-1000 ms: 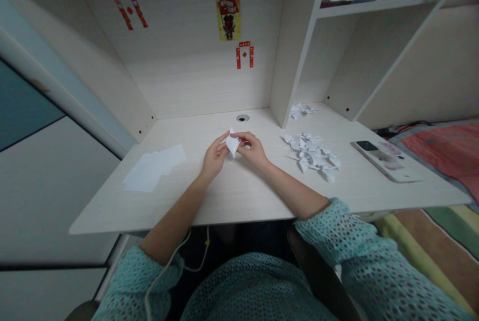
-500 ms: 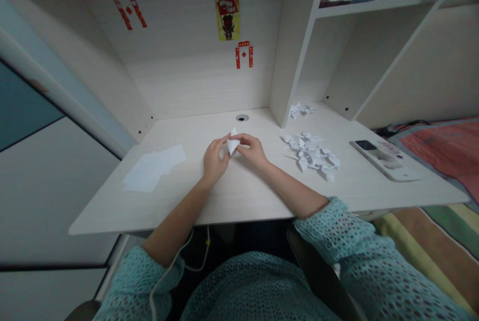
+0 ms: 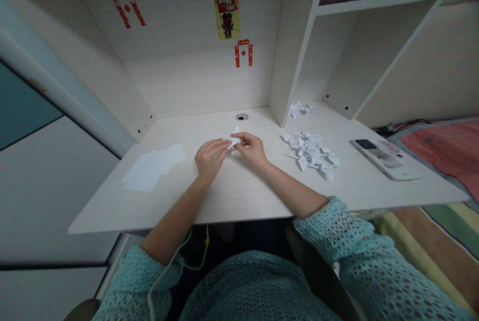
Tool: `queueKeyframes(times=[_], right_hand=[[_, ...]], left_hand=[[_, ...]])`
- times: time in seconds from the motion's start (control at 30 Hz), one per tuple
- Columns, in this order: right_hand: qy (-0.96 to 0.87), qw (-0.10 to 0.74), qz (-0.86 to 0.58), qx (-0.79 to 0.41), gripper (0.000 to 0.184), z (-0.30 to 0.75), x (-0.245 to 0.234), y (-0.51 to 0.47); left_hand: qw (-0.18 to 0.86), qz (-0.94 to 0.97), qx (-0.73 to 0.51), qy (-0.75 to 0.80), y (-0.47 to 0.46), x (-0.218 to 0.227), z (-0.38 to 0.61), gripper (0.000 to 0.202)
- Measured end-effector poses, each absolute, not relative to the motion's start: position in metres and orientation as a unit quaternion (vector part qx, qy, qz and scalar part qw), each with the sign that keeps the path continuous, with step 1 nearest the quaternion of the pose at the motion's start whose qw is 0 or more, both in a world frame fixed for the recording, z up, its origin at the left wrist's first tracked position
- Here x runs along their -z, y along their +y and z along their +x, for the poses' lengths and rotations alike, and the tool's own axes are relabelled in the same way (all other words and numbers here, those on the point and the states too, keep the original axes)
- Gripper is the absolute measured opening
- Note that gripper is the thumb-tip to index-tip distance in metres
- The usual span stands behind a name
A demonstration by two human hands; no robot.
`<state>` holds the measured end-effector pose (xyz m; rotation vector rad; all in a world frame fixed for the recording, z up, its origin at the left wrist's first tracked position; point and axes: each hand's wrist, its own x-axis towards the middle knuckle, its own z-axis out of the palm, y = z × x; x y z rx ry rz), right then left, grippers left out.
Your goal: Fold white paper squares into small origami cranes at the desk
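A small folded piece of white paper (image 3: 234,139) is pinched between both of my hands over the middle of the pale desk (image 3: 243,196). My left hand (image 3: 208,156) curls its fingers onto the paper's left side. My right hand (image 3: 252,147) grips its right side with thumb and fingers closed. Most of the paper is hidden by my fingers; only a pointed tip shows above them.
A stack of flat white sheets (image 3: 154,167) lies left of my hands. A heap of folded paper pieces (image 3: 310,151) lies to the right, a smaller heap (image 3: 301,108) in the shelf nook. A phone (image 3: 384,159) rests near the desk's right edge. A cable hole (image 3: 242,117) sits behind.
The paper has been folded down smaller and lower between my fingers. My left hand shifted slightly left and flattened over it; my right hand stayed put.
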<state>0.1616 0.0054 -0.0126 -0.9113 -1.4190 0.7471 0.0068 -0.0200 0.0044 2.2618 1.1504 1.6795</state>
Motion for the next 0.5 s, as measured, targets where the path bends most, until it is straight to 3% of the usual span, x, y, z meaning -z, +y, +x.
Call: queueKeyframes(times=[0.5], right_hand=[[-0.588, 0.607, -0.372, -0.385, 0.028, 0.1618, 0.0135, 0.0078]], left_hand=[[0.050, 0.742, -0.554, 0.373, -0.0288, -0.0095, 0.0113, 0.008]])
